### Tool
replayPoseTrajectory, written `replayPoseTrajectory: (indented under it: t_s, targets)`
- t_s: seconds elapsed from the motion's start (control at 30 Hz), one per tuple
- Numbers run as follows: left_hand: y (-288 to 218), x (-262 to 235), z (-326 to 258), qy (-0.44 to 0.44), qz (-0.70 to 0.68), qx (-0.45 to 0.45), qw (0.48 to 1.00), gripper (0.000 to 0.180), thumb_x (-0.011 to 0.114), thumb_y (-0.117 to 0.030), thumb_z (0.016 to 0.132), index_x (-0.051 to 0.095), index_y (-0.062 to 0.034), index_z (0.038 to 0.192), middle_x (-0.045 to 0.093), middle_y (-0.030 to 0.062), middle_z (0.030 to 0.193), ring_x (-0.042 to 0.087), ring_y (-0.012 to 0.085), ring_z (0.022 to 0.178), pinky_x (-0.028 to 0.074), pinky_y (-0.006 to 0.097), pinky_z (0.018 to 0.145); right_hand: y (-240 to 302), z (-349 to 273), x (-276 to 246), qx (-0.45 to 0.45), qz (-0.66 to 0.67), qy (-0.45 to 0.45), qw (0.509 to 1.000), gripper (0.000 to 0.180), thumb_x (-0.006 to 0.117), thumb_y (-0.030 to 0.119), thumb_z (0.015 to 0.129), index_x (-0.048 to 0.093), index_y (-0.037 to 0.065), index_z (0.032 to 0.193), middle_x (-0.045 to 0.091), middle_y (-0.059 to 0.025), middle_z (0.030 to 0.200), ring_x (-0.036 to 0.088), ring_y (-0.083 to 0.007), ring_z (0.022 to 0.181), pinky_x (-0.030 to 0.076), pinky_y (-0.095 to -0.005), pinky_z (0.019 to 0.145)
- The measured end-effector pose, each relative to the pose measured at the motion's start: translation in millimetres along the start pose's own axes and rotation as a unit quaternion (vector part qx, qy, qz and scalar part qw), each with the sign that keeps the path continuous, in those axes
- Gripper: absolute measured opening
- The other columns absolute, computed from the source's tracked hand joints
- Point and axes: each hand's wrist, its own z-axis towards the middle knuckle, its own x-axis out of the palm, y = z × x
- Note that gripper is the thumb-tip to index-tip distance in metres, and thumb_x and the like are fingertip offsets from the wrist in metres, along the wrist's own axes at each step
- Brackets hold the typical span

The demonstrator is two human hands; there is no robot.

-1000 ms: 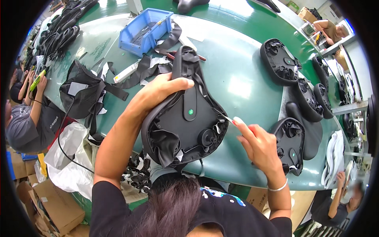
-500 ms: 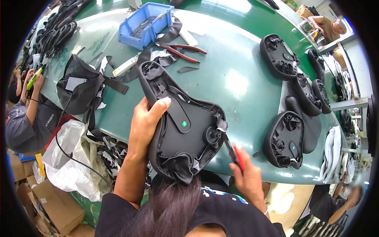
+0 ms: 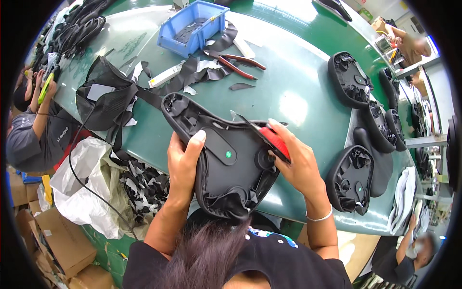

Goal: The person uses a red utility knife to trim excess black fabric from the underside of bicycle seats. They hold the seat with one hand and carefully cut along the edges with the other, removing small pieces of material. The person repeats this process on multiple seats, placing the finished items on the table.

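My left hand (image 3: 185,161) grips the near-left rim of a black saddle-shaped padded part (image 3: 224,178), thumb over its edge. The part is tilted with its underside up, showing gathered cover folds round the rim, a green round sticker and dark round knobs. In my right hand (image 3: 298,161) is a red-and-black utility knife (image 3: 274,139), closed in the fingers. Its thin pointed end reaches over the part's far rim, beside the folded cover; whether it touches cannot be told. The right-hand knob is partly hidden by my fingers.
On the green table (image 3: 284,192) lie red-handled pliers (image 3: 240,67), black offcuts (image 3: 240,86) and a blue bin (image 3: 192,29). A black mesh bag (image 3: 106,96) stands left. Similar padded parts (image 3: 351,178) line the right. White sacking (image 3: 86,183) hangs below left. Co-workers are at both sides.
My right hand has moved up and inward, bringing the knife from beside the part's right edge to over its far rim. My left hand keeps its hold; the view has shifted slightly.
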Motion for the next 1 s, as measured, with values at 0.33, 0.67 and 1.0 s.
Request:
replayPoseTrajectory:
  t_s: [0.33,0.67,1.0]
  targets:
    - [9.3,-7.1,0.1,-0.05,-0.029,-0.007,0.998,0.033,0.062,-0.024,0.085,0.054,-0.0002,0.106,0.049,-0.0021,0.082,0.045,0.0061,0.068,0.041,0.022,0.061,-14.6,-5.3,-15.2,0.248,0.233,-0.118,0.933,0.038,0.064,0.006,0.084,0.05,0.003,0.119,0.061,-0.0045,0.084,0.057,-0.0082,0.063,0.048,-0.025,0.056]
    - [-20.2,65.8,56.3,0.291,0.569,0.361,0.679,0.045,0.066,-0.04,0.083,0.063,-0.0056,0.111,0.066,0.0135,0.105,0.06,0.0231,0.102,0.041,0.038,0.089,-6.0,3.3,4.1,0.251,0.264,-0.135,0.921,0.048,0.071,0.006,0.078,0.048,0.001,0.12,0.065,-0.0045,0.093,0.058,-0.0075,0.079,0.047,-0.0249,0.073]
    - [-27.2,29.9,101.2,0.057,-0.472,-0.009,0.88,0.027,0.047,-0.022,0.098,0.049,-0.0042,0.078,0.034,-0.0036,0.056,0.034,0.0086,0.048,0.039,0.027,0.056,-7.1,7.0,18.6,0.121,0.018,-0.118,0.985,0.046,0.071,0.005,0.079,0.047,0.001,0.118,0.065,-0.0105,0.089,0.064,-0.0166,0.072,0.049,-0.0312,0.064]
